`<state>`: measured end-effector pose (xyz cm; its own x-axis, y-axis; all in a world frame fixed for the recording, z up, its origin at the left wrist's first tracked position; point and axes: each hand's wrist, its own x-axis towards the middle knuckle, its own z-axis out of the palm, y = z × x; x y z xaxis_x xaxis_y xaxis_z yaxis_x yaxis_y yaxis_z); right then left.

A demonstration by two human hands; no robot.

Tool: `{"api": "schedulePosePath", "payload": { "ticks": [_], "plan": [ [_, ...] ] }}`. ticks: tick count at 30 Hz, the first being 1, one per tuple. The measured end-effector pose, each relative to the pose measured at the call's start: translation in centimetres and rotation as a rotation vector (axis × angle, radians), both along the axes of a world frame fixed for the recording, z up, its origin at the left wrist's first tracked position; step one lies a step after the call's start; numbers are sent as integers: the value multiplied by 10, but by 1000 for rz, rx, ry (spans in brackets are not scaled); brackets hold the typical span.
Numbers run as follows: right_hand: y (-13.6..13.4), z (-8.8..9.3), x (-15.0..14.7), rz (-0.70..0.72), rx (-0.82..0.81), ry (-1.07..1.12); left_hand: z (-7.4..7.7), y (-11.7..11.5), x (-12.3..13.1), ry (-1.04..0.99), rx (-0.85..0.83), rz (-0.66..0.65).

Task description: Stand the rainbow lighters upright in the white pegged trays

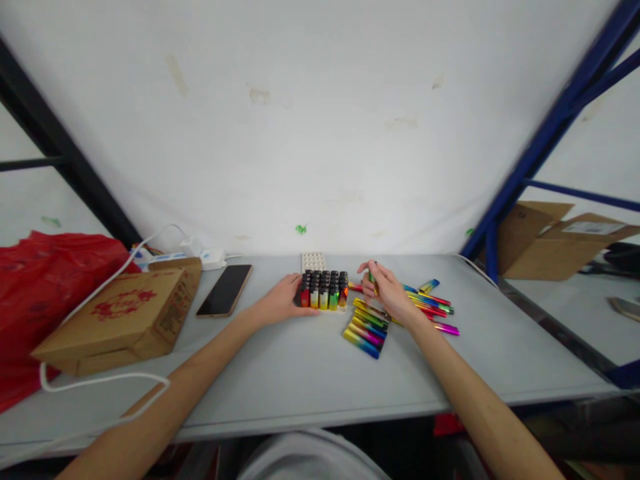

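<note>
- The upright lighters (324,298) stand packed in rows on the table, black tops up, their shiny front bodies running red, silvery, yellow, green and orange-red.
- Your left hand (283,299) grips this block at its left end, thumb along the lower front, the other fingers at the side toward the back.
- Your right hand (392,294) has its fingers closed on a single green-and-gold lighter (371,276), partly hidden by them, held just right of the block.
- Loose metallic lighters (369,331) lie below and beside your right hand, some in a slanted row, others scattered.
</note>
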<state>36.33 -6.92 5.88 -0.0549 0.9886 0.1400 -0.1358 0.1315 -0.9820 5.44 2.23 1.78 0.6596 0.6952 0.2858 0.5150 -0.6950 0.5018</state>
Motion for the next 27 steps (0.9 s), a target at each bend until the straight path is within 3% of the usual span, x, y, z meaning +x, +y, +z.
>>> {"api": "schedulePosePath", "payload": {
  "ticks": [7,11,18,27],
  "plan": [
    [4,-12,-16,-31,-121,-157,1,-1,1,-17,-1,4],
    [5,-16,-23,-134,-86,-230,1,0,1,-3,-4,0],
    [9,-20,-17,-169,-63,-316,-1,1,0,-22,2,0],
    [-6,-1,-3,-93,114,-474,-1,1,-1,1,-2,-3]
  ]
}}
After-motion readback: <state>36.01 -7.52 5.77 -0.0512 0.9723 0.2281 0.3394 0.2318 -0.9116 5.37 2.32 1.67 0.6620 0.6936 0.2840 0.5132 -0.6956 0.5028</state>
